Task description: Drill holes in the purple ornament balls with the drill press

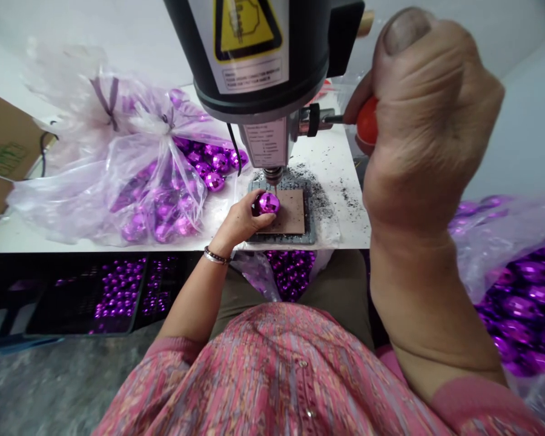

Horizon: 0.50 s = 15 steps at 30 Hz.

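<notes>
My left hand (245, 219) grips a shiny purple mirror ball (269, 204) between thumb and fingers. The ball is over a brown board (292, 212) on the grey base plate (309, 233) of a drill press (263, 103). The drill bit points down close to the ball's top; whether they touch I cannot tell. High on the right, my right hand (429, 115) is closed around the red knob (367, 121) of the press's feed lever. Dark shavings (320, 188) lie around the base plate.
Clear bags (163, 188) of purple balls cover the table's (218, 239) left side. Black crates (118, 297) of purple balls stand below left. Another open bag of balls (522, 303) is at the right, and more balls (293, 272) are under the table edge. A cardboard box (9, 139) stands far left.
</notes>
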Motion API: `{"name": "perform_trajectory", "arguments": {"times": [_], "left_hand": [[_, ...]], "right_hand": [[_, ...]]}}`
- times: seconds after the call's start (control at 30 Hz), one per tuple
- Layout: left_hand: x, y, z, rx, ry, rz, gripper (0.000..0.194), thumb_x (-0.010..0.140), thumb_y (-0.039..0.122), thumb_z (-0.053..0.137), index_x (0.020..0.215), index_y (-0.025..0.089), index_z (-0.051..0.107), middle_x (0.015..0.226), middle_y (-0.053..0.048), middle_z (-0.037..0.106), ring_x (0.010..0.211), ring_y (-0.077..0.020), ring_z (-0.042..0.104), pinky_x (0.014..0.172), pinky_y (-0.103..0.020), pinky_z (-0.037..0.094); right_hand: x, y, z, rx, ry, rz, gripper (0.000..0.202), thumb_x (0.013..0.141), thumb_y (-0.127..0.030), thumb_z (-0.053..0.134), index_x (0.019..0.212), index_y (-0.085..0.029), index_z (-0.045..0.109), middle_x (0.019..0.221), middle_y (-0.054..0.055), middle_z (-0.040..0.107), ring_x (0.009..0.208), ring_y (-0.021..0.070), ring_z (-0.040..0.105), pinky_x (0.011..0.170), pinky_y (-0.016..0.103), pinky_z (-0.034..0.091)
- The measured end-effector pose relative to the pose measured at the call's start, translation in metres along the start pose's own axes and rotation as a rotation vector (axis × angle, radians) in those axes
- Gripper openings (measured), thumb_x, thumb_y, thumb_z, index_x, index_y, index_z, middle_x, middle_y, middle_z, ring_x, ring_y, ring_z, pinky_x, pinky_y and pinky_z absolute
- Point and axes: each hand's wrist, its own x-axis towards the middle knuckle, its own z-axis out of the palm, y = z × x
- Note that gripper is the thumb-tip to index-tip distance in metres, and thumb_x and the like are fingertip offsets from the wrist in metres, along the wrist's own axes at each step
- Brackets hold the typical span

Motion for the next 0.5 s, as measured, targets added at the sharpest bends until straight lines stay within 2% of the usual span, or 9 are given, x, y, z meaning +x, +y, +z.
{"name": "perform_trajectory", "arguments": {"times": [0.13, 0.3, 0.4, 0.5], "left_hand": [[0.008, 0.002, 0.002, 0.036, -0.012, 0.054, 0.060, 0.080, 0.025, 0.080, 0.138, 0.021, 0.068, 0.122, -0.006, 0.078, 0.109, -0.0233, 0.071, 0.099, -0.034, 0.057], [0.022, 0.003, 0.007, 0.101, -0.078, 0.161, 0.069, 0.076, 0.023, 0.085, 0.143, 0.019, 0.067, 0.132, -0.011, 0.073, 0.124, -0.0288, 0.067, 0.115, -0.042, 0.052], [0.027, 0.000, 0.010, 0.079, -0.133, 0.177, 0.070, 0.079, 0.026, 0.085, 0.146, 0.018, 0.064, 0.135, -0.012, 0.071, 0.126, -0.0296, 0.066, 0.115, -0.044, 0.052], [0.028, -0.004, 0.014, 0.058, -0.128, 0.236, 0.069, 0.083, 0.033, 0.084, 0.147, 0.020, 0.061, 0.139, -0.011, 0.069, 0.128, -0.0305, 0.064, 0.116, -0.046, 0.050]], "right_hand": [[-0.002, -0.002, -0.002, -0.055, -0.003, 0.022, 0.034, 0.105, -0.028, 0.047, 0.073, -0.019, 0.037, 0.063, -0.008, 0.042, 0.062, -0.0037, 0.040, 0.069, 0.012, 0.037], [-0.004, -0.001, -0.004, -0.051, -0.007, -0.010, 0.032, 0.105, -0.024, 0.043, 0.074, -0.019, 0.039, 0.064, -0.008, 0.042, 0.063, -0.0055, 0.042, 0.069, 0.011, 0.037], [-0.004, 0.000, -0.004, -0.039, -0.012, -0.016, 0.032, 0.105, -0.024, 0.044, 0.074, -0.019, 0.039, 0.064, -0.008, 0.044, 0.062, -0.0057, 0.042, 0.069, 0.010, 0.038], [-0.004, 0.001, -0.004, -0.019, -0.016, -0.019, 0.031, 0.105, -0.024, 0.046, 0.074, -0.018, 0.042, 0.064, -0.008, 0.046, 0.060, -0.0045, 0.041, 0.067, 0.011, 0.038]]}}
